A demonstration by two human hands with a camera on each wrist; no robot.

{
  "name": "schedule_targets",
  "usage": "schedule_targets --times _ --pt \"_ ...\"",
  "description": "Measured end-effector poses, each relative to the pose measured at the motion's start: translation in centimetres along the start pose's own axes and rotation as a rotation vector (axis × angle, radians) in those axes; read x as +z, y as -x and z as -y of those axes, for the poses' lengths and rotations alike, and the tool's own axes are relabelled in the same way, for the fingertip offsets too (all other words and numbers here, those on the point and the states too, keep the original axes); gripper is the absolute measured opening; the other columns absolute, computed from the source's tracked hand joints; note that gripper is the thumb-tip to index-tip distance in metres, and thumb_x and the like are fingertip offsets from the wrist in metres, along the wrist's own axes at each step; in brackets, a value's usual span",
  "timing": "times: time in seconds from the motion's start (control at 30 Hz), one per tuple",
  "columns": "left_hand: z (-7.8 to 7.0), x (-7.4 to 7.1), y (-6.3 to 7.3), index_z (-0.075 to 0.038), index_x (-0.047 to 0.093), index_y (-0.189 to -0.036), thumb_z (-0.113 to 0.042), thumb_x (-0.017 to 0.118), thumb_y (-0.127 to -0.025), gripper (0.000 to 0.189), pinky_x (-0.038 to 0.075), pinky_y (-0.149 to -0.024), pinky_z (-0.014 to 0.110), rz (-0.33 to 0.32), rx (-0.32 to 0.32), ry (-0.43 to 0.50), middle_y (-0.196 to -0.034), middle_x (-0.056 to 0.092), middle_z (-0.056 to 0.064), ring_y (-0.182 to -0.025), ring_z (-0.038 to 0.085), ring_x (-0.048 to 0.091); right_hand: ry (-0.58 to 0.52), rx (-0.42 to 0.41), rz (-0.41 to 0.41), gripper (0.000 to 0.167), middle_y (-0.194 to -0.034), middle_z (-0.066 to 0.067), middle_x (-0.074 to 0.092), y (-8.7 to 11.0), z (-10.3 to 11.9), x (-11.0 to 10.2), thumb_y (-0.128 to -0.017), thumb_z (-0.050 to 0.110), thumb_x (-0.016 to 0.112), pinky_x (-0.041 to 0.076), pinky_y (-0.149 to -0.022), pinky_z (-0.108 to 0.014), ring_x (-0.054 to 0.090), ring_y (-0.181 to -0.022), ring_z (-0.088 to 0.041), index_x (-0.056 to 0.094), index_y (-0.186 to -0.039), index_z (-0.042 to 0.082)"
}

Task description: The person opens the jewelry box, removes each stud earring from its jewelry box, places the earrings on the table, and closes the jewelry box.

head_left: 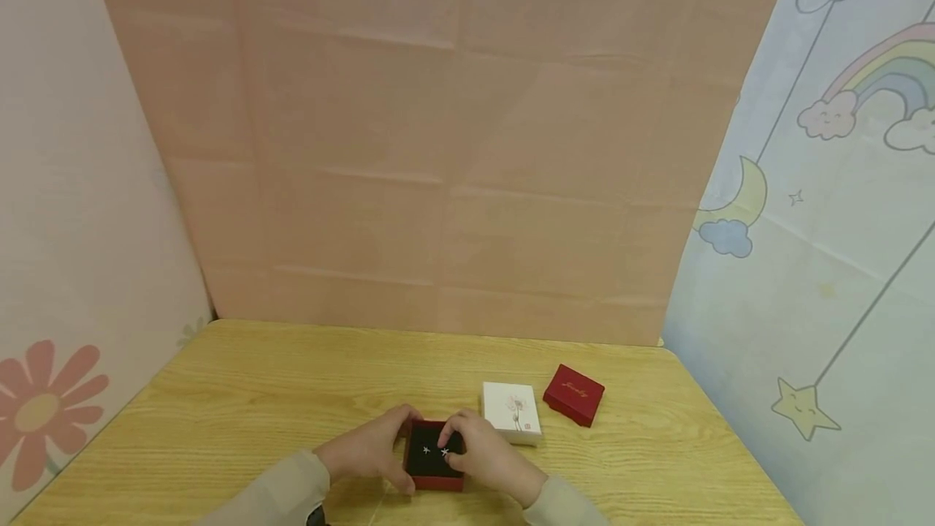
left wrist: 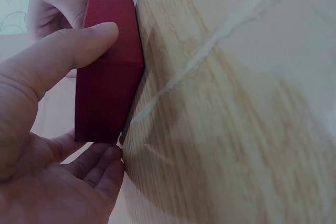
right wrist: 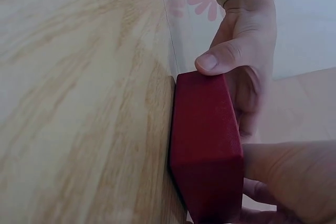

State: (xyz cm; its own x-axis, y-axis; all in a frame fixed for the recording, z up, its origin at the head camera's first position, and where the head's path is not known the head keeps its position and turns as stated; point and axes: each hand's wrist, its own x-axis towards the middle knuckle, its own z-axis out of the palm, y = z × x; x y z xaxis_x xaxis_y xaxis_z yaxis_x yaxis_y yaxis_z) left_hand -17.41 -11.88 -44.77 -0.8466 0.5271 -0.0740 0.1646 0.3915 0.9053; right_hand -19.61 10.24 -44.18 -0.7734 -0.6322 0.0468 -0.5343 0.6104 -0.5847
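1. Cream cloth of two sleeves (head_left: 281,489) is seen at the near edge, with a dark item (head_left: 316,516) partly shown at the left cuff.
2. Red walls of an open box (head_left: 438,483) are rested flat on the bench (head_left: 292,380), at its near middle; a black insert (head_left: 429,467) is fitted inside.
3. By the left hand (head_left: 368,449) the open box is gripped from the left: the thumb is pressed at the near left corner, and the other fingers are spread from it, round toward the far left corner.
4. Two small, pale star-shaped pieces are shown over the black insert. The left star (head_left: 427,450) is seen apart from the fingers.
5. By the right hand (head_left: 489,453), held over the right side of the open box, the right star (head_left: 444,452) is pinched between thumb and index finger; in the right wrist view those fingertips are hidden.
6. Just beyond the right hand, a white box (head_left: 510,408) printed with a flower is placed.
7. Farther right, a red lid (head_left: 575,394) marked with gold script is set at an angle, just beside the white box.
8. At the far edge, the bench is backed by a creased tan sheet (head_left: 438,144).
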Motion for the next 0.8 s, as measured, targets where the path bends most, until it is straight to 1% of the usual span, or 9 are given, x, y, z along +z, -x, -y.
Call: schedule_targets --times 0.37,0.53,0.8 --pt "-0.03 0.02 0.00 -0.001 0.044 -0.124 0.001 0.085 -0.062 0.074 0.033 -0.106 0.056 -0.006 0.003 -0.021 -0.122 0.055 0.010 -0.120 0.031 0.051 0.020 -0.006 -0.005 0.015 -0.101 0.002 0.058 -0.18 0.04 0.11 -0.080 0.008 0.075 0.050 -0.087 -0.031 0.056 -0.096 -0.011 0.063 -0.085 0.016" --pt "-0.01 0.02 0.01 -0.001 0.044 -0.124 0.001 0.085 -0.062 0.074 0.033 -0.106 0.057 -0.006 0.000 -0.017 -0.122 0.055 0.009 -0.121 0.032 0.050 0.028 -0.011 -0.006 0.015 -0.100 0.003 0.058 -0.22 -0.04 0.15 -0.081 0.008 0.075 0.050 -0.085 -0.031 0.056 -0.094 -0.010 0.063 -0.085 0.016" --pt "0.00 0.05 0.00 -0.003 0.044 -0.124 0.001 0.085 -0.062 0.075 0.032 -0.106 0.057 -0.015 -0.011 -0.034 -0.123 0.055 0.008 -0.122 0.032 0.050 0.037 0.012 -0.006 0.015 -0.100 0.004 0.058 -0.23 -0.19 0.23 -0.082 0.009 0.074 0.050 -0.087 -0.032 0.056 -0.095 -0.009 0.062 -0.084 0.018"
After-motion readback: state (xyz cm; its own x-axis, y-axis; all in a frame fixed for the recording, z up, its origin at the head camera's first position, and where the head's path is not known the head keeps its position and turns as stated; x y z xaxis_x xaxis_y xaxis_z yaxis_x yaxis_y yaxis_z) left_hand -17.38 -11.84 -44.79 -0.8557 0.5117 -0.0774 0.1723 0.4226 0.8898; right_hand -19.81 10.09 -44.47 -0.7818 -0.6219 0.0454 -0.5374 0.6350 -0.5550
